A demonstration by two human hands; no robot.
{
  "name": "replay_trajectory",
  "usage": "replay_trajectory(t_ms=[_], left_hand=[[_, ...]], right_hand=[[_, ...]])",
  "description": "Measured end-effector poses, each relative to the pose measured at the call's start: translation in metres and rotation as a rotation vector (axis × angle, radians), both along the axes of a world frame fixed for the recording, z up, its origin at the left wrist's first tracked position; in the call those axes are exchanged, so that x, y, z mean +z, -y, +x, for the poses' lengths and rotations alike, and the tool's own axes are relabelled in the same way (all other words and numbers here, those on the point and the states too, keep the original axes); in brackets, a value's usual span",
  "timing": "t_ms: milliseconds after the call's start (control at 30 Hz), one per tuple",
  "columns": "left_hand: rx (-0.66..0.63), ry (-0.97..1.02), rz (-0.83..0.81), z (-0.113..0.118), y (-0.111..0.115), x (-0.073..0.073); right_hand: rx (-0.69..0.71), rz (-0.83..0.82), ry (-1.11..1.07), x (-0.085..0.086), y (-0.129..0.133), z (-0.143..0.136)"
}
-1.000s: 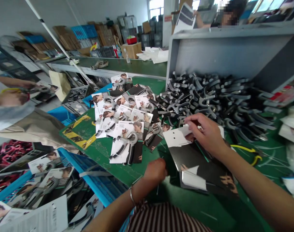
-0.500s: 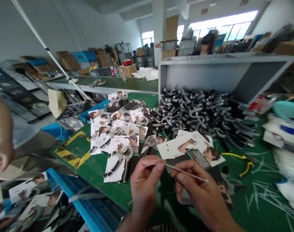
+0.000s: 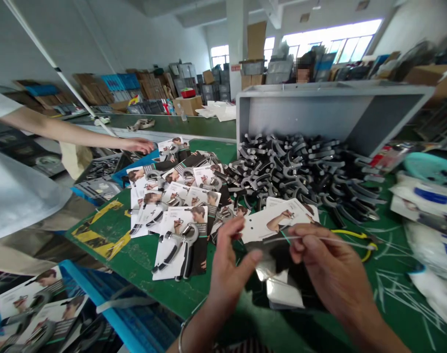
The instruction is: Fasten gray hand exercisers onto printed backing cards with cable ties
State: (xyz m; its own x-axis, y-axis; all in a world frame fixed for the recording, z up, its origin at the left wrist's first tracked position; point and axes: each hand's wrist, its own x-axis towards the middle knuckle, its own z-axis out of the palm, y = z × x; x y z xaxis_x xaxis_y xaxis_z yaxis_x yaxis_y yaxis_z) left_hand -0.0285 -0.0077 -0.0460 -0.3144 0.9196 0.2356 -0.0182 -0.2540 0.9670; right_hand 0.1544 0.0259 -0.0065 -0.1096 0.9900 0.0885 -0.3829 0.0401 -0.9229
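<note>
Pinched in the fingers of my right hand (image 3: pixel 328 267) is a thin, pale cable tie (image 3: pixel 276 239), its ends sticking out on both sides. My left hand (image 3: pixel 228 269) is empty, thumb and fingers apart, just left of the tie. Beneath and between the hands are a printed backing card (image 3: pixel 258 223) with two small holes and a shiny clear plastic piece (image 3: pixel 284 291); my right hand partly covers them. To the left lies a hand grip strengthener (image 3: pixel 188 235) on its card, in front of several more carded ones.
A grey crate (image 3: pixel 297 113) lies on its side, spilling a heap of loose grip strengtheners (image 3: pixel 293 169). Yellow-handled pliers (image 3: pixel 368 245) and scattered cable ties (image 3: pixel 403 294) lie at right. A blue bin (image 3: pixel 109 304) holds carded pieces. A co-worker's arm (image 3: pixel 79 135) reaches in from the left.
My left hand has let go of the cable tie and opened. My right hand has moved right and up with the tie. The co-worker's arm now stretches toward the carded pile.
</note>
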Motion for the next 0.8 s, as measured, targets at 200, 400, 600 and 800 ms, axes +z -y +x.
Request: replay_trajectory(t_ms=[200,400,600,800], left_hand=[[-0.107,0.371,-0.367,-0.015,-0.037,-0.019],[-0.236,0.401,-0.298,-0.015,-0.038,-0.013],[-0.293,0.530,-0.297,-0.020,-0.038,-0.027],[-0.182,0.547,-0.220,-0.014,-0.046,-0.046]], right_hand=[[-0.148,0.392,0.636,0.023,-0.059,0.017],[0.171,0.638,0.876,0.004,-0.096,-0.010],[0.156,0.800,0.968,-0.012,-0.092,-0.014],[0.124,0.873,1.031,-0.014,-0.093,-0.017]])
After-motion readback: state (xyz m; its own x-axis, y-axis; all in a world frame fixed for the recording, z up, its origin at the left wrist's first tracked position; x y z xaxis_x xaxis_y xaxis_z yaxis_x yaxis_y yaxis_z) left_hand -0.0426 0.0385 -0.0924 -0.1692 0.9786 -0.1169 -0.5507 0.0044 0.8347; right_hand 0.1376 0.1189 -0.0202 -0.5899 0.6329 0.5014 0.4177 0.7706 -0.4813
